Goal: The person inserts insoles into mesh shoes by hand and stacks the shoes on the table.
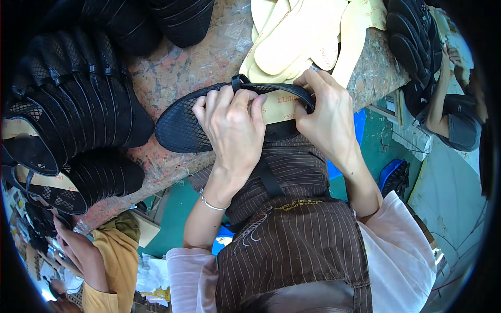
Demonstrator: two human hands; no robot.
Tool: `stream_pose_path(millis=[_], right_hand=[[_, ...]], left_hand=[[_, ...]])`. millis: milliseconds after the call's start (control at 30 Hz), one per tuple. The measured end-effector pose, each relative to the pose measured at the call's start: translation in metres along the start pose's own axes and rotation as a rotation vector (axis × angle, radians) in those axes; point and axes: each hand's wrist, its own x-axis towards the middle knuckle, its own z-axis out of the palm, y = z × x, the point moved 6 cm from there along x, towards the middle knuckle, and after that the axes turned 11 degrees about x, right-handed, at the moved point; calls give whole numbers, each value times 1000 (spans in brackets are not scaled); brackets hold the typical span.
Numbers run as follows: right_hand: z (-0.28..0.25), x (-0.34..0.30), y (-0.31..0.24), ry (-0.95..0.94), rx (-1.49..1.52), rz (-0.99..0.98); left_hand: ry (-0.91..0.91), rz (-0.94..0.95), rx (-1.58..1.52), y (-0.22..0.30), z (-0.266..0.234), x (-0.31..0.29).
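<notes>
A black mesh shoe upper [182, 123] lies across the near edge of the worktable, its rounded toe to the left and its open heel end to the right. Inside its opening a pale yellow insole [282, 107] shows. My left hand [232, 117] is closed over the middle of the shoe, fingers curled around its side and strap. With my right hand [326, 107] I pinch the heel rim between thumb and fingers. The parts of the shoe under both palms are hidden.
Nested black shoe uppers [83, 99] fill the table's left side, with more [182, 21] behind. Yellow insoles [308, 41] lie in a loose pile at the back. Black shoe parts [412, 41] stand at the far right. Other people work at lower left and right.
</notes>
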Motion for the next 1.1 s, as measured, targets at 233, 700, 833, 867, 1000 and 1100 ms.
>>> stream_pose_path(millis=[233,700,833,867,1000,1100], right_hand=[[8,5,-3,-30,-120,-28],[-56,5,30,-131,478,99],[-102,25,76,203,95,222],[-98,35,81,232,-147,285],[-63,30,85,244,-123,264],[-65,16,108,385,-44,220]], left_hand=[[126,-53,-73,-3,-4,0],[28,56,295,54,-73,-31],[-143,24,143,71,-31,-29],[-31,25,176,67,-3,-21],[-139,-54,95,67,11,5],[-300,34,-326,87,-66,5]])
